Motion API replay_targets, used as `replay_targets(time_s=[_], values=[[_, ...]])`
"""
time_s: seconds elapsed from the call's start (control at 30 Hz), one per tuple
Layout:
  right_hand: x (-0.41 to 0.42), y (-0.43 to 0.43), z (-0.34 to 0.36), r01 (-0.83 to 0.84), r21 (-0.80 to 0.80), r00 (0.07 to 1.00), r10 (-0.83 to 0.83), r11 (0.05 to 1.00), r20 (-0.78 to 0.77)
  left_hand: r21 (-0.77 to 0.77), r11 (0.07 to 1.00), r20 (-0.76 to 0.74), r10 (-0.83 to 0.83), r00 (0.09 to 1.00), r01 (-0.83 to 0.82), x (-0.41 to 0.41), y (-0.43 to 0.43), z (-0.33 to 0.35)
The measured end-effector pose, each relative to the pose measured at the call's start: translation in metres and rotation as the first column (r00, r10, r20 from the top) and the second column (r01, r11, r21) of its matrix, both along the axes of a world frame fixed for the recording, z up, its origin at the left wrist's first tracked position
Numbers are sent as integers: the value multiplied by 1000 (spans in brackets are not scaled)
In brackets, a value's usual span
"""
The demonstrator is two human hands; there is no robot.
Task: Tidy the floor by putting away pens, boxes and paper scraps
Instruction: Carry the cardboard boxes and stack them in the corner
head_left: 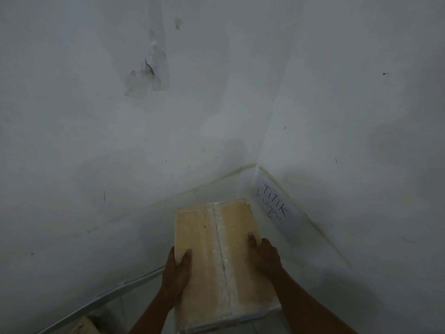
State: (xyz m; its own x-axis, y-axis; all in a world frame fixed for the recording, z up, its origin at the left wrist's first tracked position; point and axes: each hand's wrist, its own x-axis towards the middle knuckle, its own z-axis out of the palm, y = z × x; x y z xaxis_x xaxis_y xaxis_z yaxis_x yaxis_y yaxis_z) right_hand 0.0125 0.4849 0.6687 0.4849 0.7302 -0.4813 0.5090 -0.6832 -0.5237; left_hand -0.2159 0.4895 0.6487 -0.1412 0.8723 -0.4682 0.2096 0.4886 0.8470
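1. Here, you hold a tan rectangular cardboard box [221,256] sealed along its middle with a strip of clear tape [222,259], one hand on each long side.
2. Your left hand [177,276] clasps the box's left edge: the thumb lies flat on the top face and the fingers wrap down around the side, out of sight.
3. Your right hand [263,255] presses against the right edge, thumb resting on top near the rim, the other fingers curled over the side.
4. Both grips are closed on the box, which sits between your palms.
5. The box points away from you into a corner where two white walls [120,141] meet, its far end near the base of the corner.
6. Whether the far end touches the floor or hangs just above it cannot be told in this dim light.
7. A white paper sheet [274,203] with the handwritten words "TITIK KUMPUL" leans at the foot of the right-hand wall, just beside the box's far right corner.
8. On the left wall, higher up, there is a torn patch of clear tape residue [147,78].
9. At the lower left, a pale metal bar [113,295] runs diagonally, and below it the corner of another tan cardboard box [84,326] shows at the picture's edge.
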Motion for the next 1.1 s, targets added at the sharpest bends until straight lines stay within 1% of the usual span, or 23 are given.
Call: replay_targets(time_s=[0.13, 0.23, 0.33, 0.43, 0.53, 0.7, 0.8, 0.93, 1.03, 1.1], values=[[6, 7, -19, -18, -14, 1000, 18, 1000, -17, -38, 999, -4, -17, 1000, 17, 4, 2, -16], [14, 14, -43, -38, -43, 999, 38, 998, -9, -89, 996, -8, 0, 1000, -1, 9, 2, -37], [22, 21, -77, -68, -77, 998, 68, 995, 3, -132, 991, 38, 9, 999, -3, 15, 2, -68], [32, 30, -119, -78, -59, 997, 78, 995, 10, -159, 987, 95, 12, 995, 3, 26, 3, -103], [39, 36, -161, -91, -64, 996, 92, 994, 10, -203, 979, 111, 31, 993, -8, 37, 2, -141], [59, 47, -242, -118, -55, 991, 121, 991, 54, -301, 953, 170, 64, 983, -10, 60, 4, -212], [71, 55, -291, -118, -65, 991, 122, 991, 64, -286, 958, 183, 53, 982, 2, 71, 12, -257], [87, 70, -354, -126, -55, 991, 128, 990, 31, -264, 965, 195, 44, 980, 9, 84, 31, -316], [99, 81, -397, -160, -56, 987, 159, 986, -15, -259, 966, 231, 71, 970, -9, 93, 41, -360], [103, 87, -413, -154, -27, 986, 152, 988, -67, -266, 964, 254, 79, 964, -9, 98, 47, -381]])
